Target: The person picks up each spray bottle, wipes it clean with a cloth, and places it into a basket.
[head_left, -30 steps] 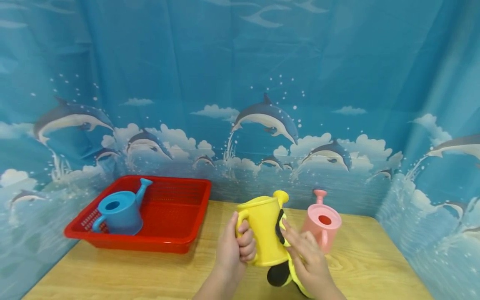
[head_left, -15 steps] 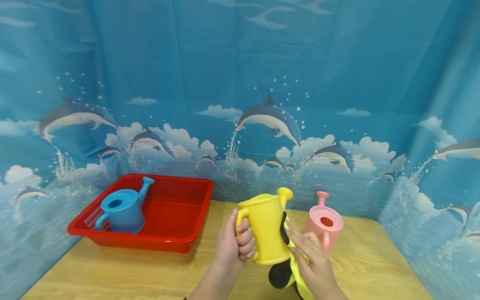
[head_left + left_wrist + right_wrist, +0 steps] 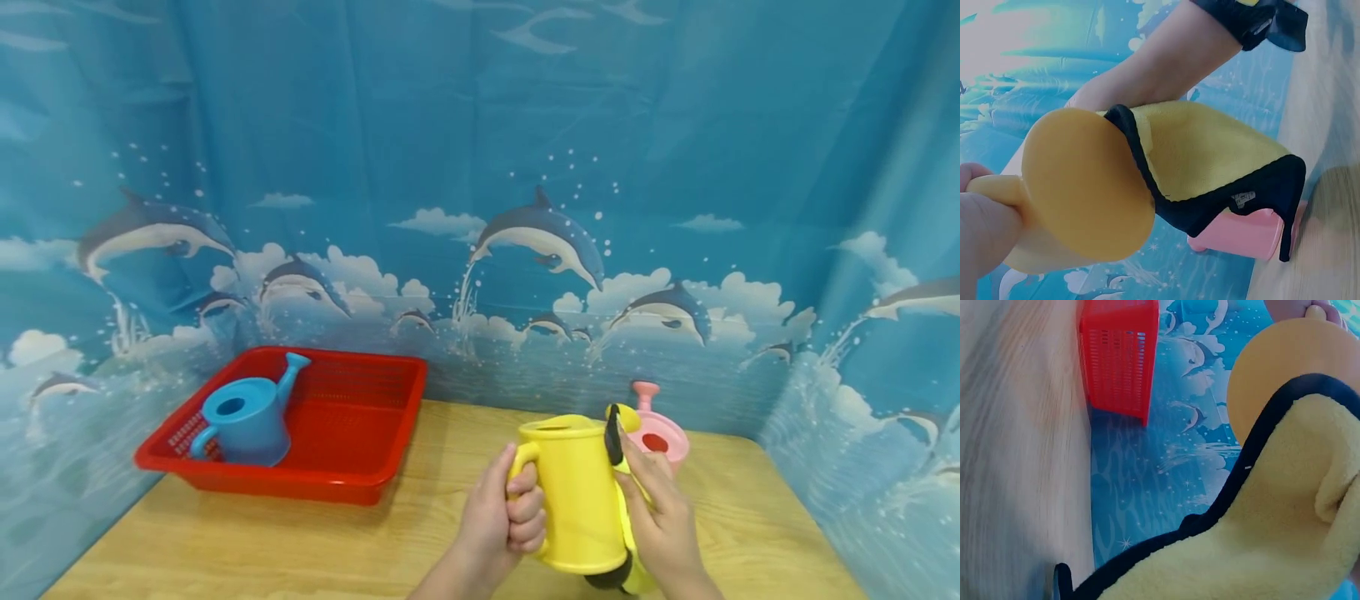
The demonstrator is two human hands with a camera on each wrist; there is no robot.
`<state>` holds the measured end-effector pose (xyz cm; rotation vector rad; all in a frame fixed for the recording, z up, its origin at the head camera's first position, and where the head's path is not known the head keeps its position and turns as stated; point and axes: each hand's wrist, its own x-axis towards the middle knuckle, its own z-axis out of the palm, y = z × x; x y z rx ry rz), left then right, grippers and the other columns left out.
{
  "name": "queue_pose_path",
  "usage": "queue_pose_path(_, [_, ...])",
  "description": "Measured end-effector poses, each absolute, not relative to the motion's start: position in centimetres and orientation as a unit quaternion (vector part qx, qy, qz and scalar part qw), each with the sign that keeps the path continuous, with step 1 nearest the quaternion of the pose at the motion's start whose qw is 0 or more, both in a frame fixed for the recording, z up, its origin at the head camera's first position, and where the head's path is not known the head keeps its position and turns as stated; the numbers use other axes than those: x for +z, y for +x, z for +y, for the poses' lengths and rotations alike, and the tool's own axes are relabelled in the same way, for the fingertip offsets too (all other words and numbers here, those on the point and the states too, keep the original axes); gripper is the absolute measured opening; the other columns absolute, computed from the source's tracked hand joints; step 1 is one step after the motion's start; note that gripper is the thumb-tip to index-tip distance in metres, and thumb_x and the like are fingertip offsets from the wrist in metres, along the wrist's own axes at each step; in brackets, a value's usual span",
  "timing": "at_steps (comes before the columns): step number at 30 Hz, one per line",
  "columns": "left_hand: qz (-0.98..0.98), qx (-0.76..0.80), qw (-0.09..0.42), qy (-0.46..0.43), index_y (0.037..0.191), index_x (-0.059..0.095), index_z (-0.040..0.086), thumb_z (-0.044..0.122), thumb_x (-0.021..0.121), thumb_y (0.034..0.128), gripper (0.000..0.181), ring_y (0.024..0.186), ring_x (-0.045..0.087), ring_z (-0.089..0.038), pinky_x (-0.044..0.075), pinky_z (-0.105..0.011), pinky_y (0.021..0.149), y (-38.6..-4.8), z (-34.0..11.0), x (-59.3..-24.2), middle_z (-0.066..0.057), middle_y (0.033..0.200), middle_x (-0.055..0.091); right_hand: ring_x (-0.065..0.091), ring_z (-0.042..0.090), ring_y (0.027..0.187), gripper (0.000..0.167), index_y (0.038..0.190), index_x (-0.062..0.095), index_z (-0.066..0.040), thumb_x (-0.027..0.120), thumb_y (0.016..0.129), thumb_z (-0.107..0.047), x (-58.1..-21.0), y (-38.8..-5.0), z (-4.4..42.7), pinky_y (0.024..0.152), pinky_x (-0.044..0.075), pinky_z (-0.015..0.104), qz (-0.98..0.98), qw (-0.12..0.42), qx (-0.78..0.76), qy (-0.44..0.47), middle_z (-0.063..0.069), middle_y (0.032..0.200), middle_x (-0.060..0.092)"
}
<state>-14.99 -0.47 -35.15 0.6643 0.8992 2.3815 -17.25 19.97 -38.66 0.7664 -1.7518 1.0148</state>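
Being held off the wooden table (image 3: 247, 554) at the lower centre-right of the head frame, the yellow watering can (image 3: 577, 500) is being gripped by its handle (image 3: 526, 454), the fingers of the left hand (image 3: 506, 512) clamped round it. Against its right side a black-edged yellow cloth (image 3: 1210, 144) is being pressed by the right hand (image 3: 660, 512), its visible fingers extended, though whether the cloth is being pinched cannot be told. Behind, a pink watering can (image 3: 677, 433) is being partly hidden, while at lower left a blue watering can (image 3: 255, 429) is being contained by a red basket (image 3: 300, 486).
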Motion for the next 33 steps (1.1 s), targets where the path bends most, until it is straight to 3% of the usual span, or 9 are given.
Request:
queue_pose_path(6, [0.316, 0.888, 0.23, 0.244, 0.062, 0.029, 0.026, 0.041, 0.006, 0.105, 0.051, 0.04, 0.011, -0.003, 0.002, -0.023, 0.041, -15.5, -1.1, -34.9, 0.014, 0.047, 0.023, 0.053, 0.0, 0.1, 0.04, 0.122, 0.064, 0.001, 0.053, 0.097, -0.029, -39.1, -17.7, 19.6, 0.09, 0.04, 0.009, -0.7, 0.479, 0.397, 0.349, -0.015, 0.13, 0.059])
queue_pose_path(14, [0.281, 0.904, 0.198, 0.253, 0.062, 0.033, 0.026, 0.042, 0.004, 0.105, 0.054, 0.04, 0.01, -0.005, 0.001, -0.024, 0.041, -16.7, -2.9, -34.7, 0.013, 0.047, 0.025, 0.052, 0.007, 0.084, 0.035, 0.124, 0.066, -0.009, 0.053, 0.098, -0.029, -39.8, -17.7, 18.5, 0.075, 0.039, 0.014, -0.693, 0.483, 0.383, 0.374, -0.013, 0.129, 0.061])
queue_pose_path(20, [0.244, 0.907, 0.179, 0.294, 0.064, 0.027, 0.022, 0.04, -0.001, 0.1039, 0.051, 0.04, 0.009, -0.004, 0.0, -0.022, 0.038, -17.3, -4.0, -34.5, 0.01, 0.049, 0.017, 0.052, 0.007, 0.083, 0.034, 0.122, 0.066, -0.005, 0.057, 0.096, -0.025, -40.3, -17.4, 18.1, 0.064, 0.041, 0.018, -0.687, 0.453, 0.409, 0.394, -0.012, 0.127, 0.063])
queue_pose_path(26, [0.235, 0.893, 0.205, 0.324, 0.065, 0.026, 0.022, 0.04, 0.005, 0.1049, 0.049, 0.039, 0.01, -0.004, 0.001, -0.021, 0.038, -17.4, -4.0, -34.7, 0.01, 0.049, 0.018, 0.052, 0.008, 0.086, 0.037, 0.122, 0.064, 0.001, 0.055, 0.097, -0.025, -40.2, -17.4, 18.3, 0.072, 0.042, 0.017, -0.685, 0.451, 0.411, 0.398, -0.012, 0.12, 0.065])
queue_pose_path(29, [0.234, 0.879, 0.227, 0.348, 0.066, 0.025, 0.022, 0.043, 0.013, 0.1054, 0.046, 0.039, 0.01, -0.004, 0.001, -0.021, 0.037, -17.2, -3.6, -34.8, 0.01, 0.05, 0.018, 0.052, 0.008, 0.088, 0.037, 0.123, 0.063, 0.003, 0.053, 0.098, -0.024, -40.1, -17.3, 18.6, 0.079, 0.041, 0.014, -0.691, 0.46, 0.405, 0.383, -0.004, 0.108, 0.068])
queue_pose_path(33, [0.24, 0.865, 0.252, 0.363, 0.066, 0.025, 0.023, 0.045, 0.017, 0.1052, 0.046, 0.039, 0.01, -0.004, 0.002, -0.022, 0.037, -16.5, -2.6, -35.0, 0.01, 0.05, 0.018, 0.049, 0.005, 0.088, 0.034, 0.124, 0.062, 0.002, 0.052, 0.099, -0.019, -39.5, -17.0, 19.1, 0.08, 0.039, 0.01, -0.717, 0.467, 0.396, 0.333, 0.007, 0.091, 0.06])
